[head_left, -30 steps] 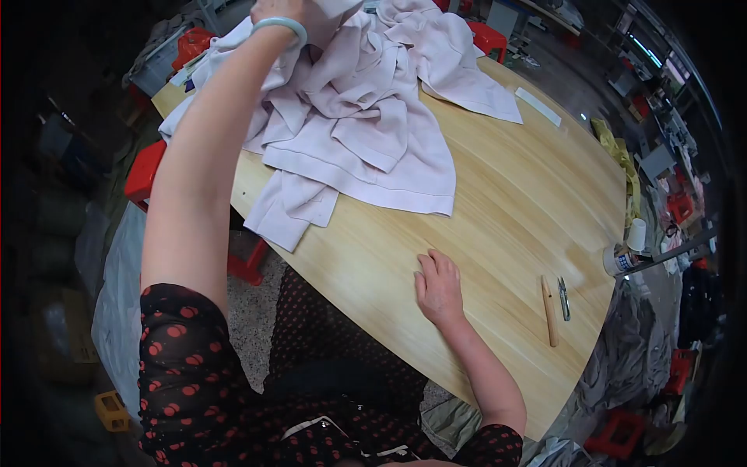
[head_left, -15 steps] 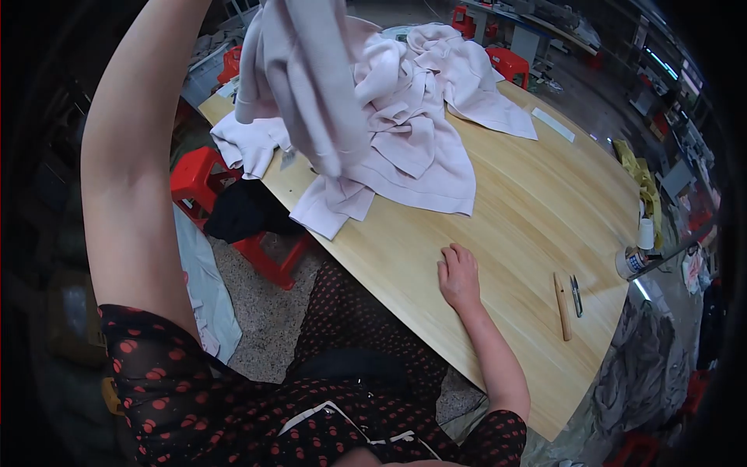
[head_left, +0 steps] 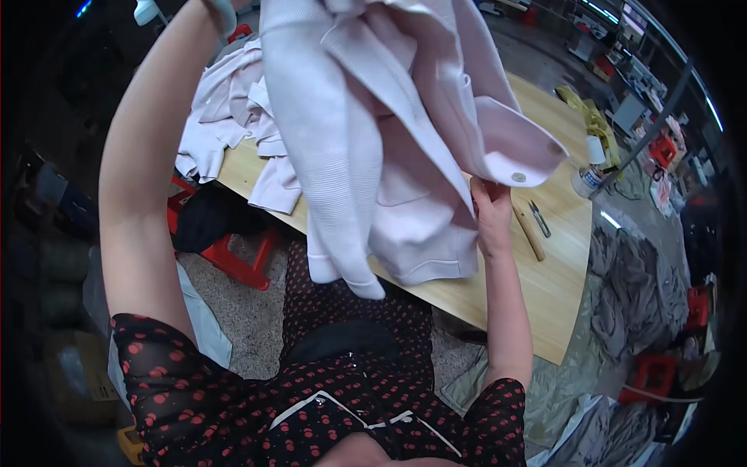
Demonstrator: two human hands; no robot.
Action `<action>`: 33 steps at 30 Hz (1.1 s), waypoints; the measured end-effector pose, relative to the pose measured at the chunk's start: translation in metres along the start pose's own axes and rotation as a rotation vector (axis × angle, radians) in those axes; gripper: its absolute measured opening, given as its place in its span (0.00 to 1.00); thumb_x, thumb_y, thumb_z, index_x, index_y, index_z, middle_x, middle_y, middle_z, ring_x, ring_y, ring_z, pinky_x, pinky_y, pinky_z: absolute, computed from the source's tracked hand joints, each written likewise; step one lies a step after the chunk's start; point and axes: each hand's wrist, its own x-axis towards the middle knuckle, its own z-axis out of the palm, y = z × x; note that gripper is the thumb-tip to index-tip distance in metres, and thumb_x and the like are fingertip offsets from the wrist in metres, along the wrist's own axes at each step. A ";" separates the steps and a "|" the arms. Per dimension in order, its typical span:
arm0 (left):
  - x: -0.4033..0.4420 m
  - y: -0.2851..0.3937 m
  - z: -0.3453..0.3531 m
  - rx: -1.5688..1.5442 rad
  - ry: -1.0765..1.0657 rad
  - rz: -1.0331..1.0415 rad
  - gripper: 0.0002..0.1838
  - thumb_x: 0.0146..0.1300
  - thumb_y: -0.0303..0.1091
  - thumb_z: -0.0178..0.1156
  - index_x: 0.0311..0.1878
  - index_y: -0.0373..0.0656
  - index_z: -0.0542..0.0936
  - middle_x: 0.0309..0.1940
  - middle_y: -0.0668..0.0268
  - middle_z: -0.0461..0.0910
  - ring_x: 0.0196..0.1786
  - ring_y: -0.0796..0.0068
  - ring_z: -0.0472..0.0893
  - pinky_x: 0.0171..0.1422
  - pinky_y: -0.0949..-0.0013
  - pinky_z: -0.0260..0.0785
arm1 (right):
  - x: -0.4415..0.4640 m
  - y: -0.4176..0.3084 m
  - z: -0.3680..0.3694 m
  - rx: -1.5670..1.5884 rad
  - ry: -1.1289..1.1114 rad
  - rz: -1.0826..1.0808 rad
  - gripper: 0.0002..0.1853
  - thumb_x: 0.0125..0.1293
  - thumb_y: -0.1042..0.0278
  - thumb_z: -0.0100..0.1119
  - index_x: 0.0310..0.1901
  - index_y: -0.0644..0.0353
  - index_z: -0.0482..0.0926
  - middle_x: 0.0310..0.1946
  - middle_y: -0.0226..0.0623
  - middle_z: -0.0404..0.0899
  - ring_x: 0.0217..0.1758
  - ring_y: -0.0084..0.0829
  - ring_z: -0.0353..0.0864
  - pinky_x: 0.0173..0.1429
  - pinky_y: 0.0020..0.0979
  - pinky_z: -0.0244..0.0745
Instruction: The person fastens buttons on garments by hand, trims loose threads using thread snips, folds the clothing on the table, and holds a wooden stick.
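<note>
Since half a second ago, the garment [head_left: 334, 140] had swung from the left over to the middle of our view, and our right hand [head_left: 494, 214] had left the table [head_left: 551, 303] and come up to meet it. We had the pale pink cloth hanging in folds between our arms, in front of the near edge of the table, its lower end dangling past that edge. Our right hand was at the garment's right side, just under a flap with a round button [head_left: 518, 177]; its fingertips went out of sight by the cloth, so we could not tell whether that grip had clamped on it. Our left arm [head_left: 144, 171] reached up to the top edge, a bracelet [head_left: 223, 17] at the wrist, and the hand was almost wholly cut off, so we could not tell how its grip stood either. To the left, more pink clothes [head_left: 233, 101] lay heaped on the table. Beyond our right hand we saw a stick [head_left: 531, 233] and snips [head_left: 539, 219] side by side, and near the far right edge a can [head_left: 585, 184].
</note>
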 end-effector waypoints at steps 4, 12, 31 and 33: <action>-0.061 -0.098 -0.087 0.384 0.352 -0.347 0.13 0.67 0.38 0.43 0.48 0.42 0.71 0.43 0.68 0.76 0.47 0.77 0.75 0.51 0.69 0.70 | -0.014 0.041 -0.031 -0.337 0.000 0.158 0.19 0.60 0.66 0.56 0.50 0.65 0.66 0.40 0.35 0.74 0.30 0.21 0.75 0.32 0.22 0.69; -0.234 -0.204 -0.175 0.658 0.737 -0.918 0.24 0.61 0.48 0.47 0.49 0.36 0.72 0.45 0.54 0.74 0.40 0.63 0.78 0.38 0.66 0.73 | -0.046 0.068 -0.071 -0.772 -0.038 0.056 0.14 0.60 0.70 0.54 0.48 0.63 0.73 0.41 0.36 0.76 0.32 0.23 0.76 0.35 0.23 0.71; -0.283 -0.261 -0.118 0.780 0.338 -0.741 0.28 0.53 0.45 0.60 0.43 0.23 0.73 0.39 0.55 0.77 0.41 0.69 0.77 0.45 0.68 0.69 | -0.009 0.062 0.061 -1.464 -0.434 0.082 0.22 0.53 0.57 0.56 0.43 0.68 0.72 0.37 0.55 0.76 0.43 0.50 0.76 0.47 0.42 0.71; -0.263 -0.257 -0.112 0.606 0.358 -0.727 0.29 0.54 0.46 0.59 0.44 0.23 0.73 0.41 0.55 0.77 0.43 0.70 0.76 0.46 0.68 0.68 | 0.006 0.067 0.062 -1.511 -0.391 0.087 0.18 0.53 0.57 0.56 0.36 0.67 0.76 0.34 0.54 0.78 0.40 0.49 0.78 0.45 0.43 0.71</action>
